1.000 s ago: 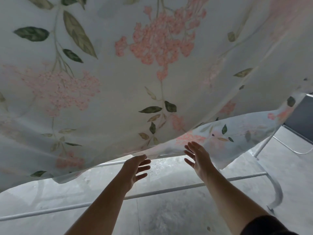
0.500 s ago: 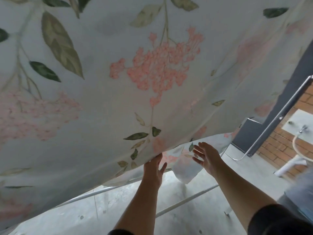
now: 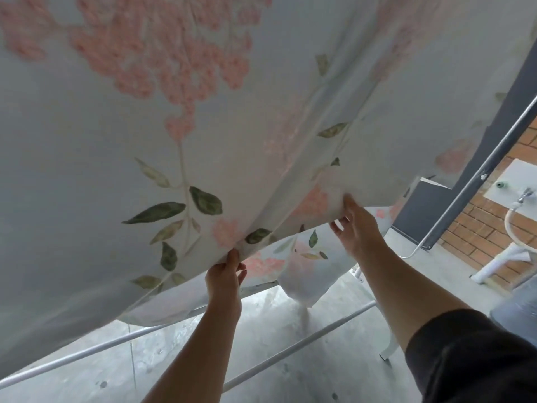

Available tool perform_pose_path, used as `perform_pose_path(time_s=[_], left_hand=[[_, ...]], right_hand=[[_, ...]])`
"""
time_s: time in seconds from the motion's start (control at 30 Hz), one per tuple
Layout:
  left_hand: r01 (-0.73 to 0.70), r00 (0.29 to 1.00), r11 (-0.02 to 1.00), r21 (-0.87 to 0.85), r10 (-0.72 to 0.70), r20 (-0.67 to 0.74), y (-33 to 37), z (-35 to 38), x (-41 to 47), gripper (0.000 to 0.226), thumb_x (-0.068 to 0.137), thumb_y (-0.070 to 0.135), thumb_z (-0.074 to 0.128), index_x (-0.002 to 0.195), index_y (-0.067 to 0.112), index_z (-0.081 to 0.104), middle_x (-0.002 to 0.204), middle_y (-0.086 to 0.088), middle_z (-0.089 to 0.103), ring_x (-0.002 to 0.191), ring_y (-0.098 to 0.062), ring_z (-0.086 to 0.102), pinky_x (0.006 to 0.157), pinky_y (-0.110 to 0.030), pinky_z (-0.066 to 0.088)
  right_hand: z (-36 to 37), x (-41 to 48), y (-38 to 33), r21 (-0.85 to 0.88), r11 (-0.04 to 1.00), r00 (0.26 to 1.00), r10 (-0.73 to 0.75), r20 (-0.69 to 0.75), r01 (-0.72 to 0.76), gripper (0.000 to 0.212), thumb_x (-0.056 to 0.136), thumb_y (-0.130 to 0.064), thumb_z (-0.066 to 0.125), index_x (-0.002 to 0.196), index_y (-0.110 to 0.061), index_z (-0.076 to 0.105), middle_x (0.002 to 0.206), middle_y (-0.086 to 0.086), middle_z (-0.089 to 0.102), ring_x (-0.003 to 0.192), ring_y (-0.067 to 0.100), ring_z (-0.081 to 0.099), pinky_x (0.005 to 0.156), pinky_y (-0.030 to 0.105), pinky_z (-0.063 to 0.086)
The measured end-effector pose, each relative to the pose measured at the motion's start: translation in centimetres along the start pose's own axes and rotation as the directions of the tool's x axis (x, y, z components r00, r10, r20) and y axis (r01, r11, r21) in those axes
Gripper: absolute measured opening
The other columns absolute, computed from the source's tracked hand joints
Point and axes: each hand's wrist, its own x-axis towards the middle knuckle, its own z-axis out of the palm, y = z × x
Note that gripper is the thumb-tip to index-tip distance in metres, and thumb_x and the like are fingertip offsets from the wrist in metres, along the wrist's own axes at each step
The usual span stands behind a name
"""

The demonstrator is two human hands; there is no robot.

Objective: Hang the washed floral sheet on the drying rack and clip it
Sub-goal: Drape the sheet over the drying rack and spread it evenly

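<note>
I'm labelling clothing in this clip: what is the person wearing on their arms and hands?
Both hands, left and right, are bare: no gloves, rings or watch visible. The forearms are bare too. A dark, near-black sleeve covers the right upper arm; no sleeve shows on the left arm.

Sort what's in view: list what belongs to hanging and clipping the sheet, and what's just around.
For the job: floral sheet; left hand and right hand, both gripping its lower edge; drying rack rails.

Just around: wall tap, white pipe, brick wall. No clips visible.

Brick wall [image 3: 476,228], tap [image 3: 524,196], concrete floor [image 3: 290,330]
</note>
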Motion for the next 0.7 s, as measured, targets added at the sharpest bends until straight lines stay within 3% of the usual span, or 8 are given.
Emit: perform_pose_path(time_s=[0.17,0.3,0.43,0.57,0.63,0.7], left_hand=[[-0.141,0.978,0.984,0.107,0.155,-0.140,-0.9,0.9,1.0,0.022,0.092,0.011,0.059,0.070,0.011,0.055,0.049,0.003,0.049,0.050,-0.008,0.045,0.064,-0.030,0.047],[-0.163,0.933,0.963,0.216,0.221,-0.285,-2.2,2.2,0.2,0.020,0.091,0.014,0.060,0.074,0.007,0.056,0.062,-0.006,0.052,0.057,-0.014,0.048,0.061,-0.027,0.049],[-0.131,0.874,0.974,0.183,0.201,-0.442,-3.4,4.0,-2.2,0.015,0.092,0.018,0.059,0.098,0.004,0.056,0.077,-0.008,0.059,0.069,-0.017,0.058,0.066,-0.029,0.050],[-0.097,0.923,0.995,0.012,0.095,-0.373,-4.2,6.9,-4.8,0.011,0.090,0.015,0.062,0.099,0.016,0.058,0.098,-0.005,0.065,0.094,-0.020,0.063,0.077,-0.034,0.048],[-0.094,0.940,0.995,0.031,0.099,-0.326,-4.3,8.5,-5.6,0.008,0.089,0.012,0.062,0.093,0.018,0.058,0.095,-0.004,0.066,0.091,-0.018,0.064,0.080,-0.036,0.048],[-0.102,0.906,0.992,0.078,0.125,-0.404,-5.2,9.1,-5.4,0.006,0.090,0.011,0.061,0.089,0.015,0.057,0.090,-0.006,0.065,0.084,-0.017,0.064,0.084,-0.037,0.047]], right_hand=[[-4.4,2.3,-0.3,-0.089,0.995,0.993,-0.031,0.113,0.041,0.010,0.094,-0.020,0.056,0.104,-0.019,0.056,0.108,0.001,0.064,0.102,0.017,0.060,0.091,0.038,0.044],[-7.7,3.6,0.8,-0.138,0.990,0.985,0.005,0.171,0.018,0.005,0.093,-0.021,0.057,0.098,-0.019,0.057,0.106,0.002,0.064,0.103,0.020,0.060,0.080,0.030,0.049],[-9.7,4.8,1.2,-0.154,0.988,0.980,0.057,0.191,-0.027,0.005,0.091,-0.017,0.061,0.096,-0.015,0.059,0.105,0.006,0.062,0.099,0.022,0.059,0.073,0.030,0.051],[-11.5,5.4,0.4,-0.237,0.971,0.960,0.100,0.262,-0.037,0.029,0.090,-0.018,0.063,0.115,-0.005,0.055,0.110,0.008,0.062,0.102,0.024,0.059,0.071,0.027,0.052],[-11.8,5.6,0.4,-0.273,0.962,0.948,0.109,0.300,-0.024,0.033,0.089,-0.021,0.064,0.116,-0.004,0.055,0.109,0.007,0.063,0.102,0.024,0.060,0.074,0.027,0.053],[-11.7,6.3,0.7,-0.307,0.952,0.938,0.122,0.324,-0.017,0.031,0.089,-0.022,0.064,0.113,-0.004,0.056,0.107,0.005,0.064,0.101,0.023,0.060,0.074,0.027,0.053]])
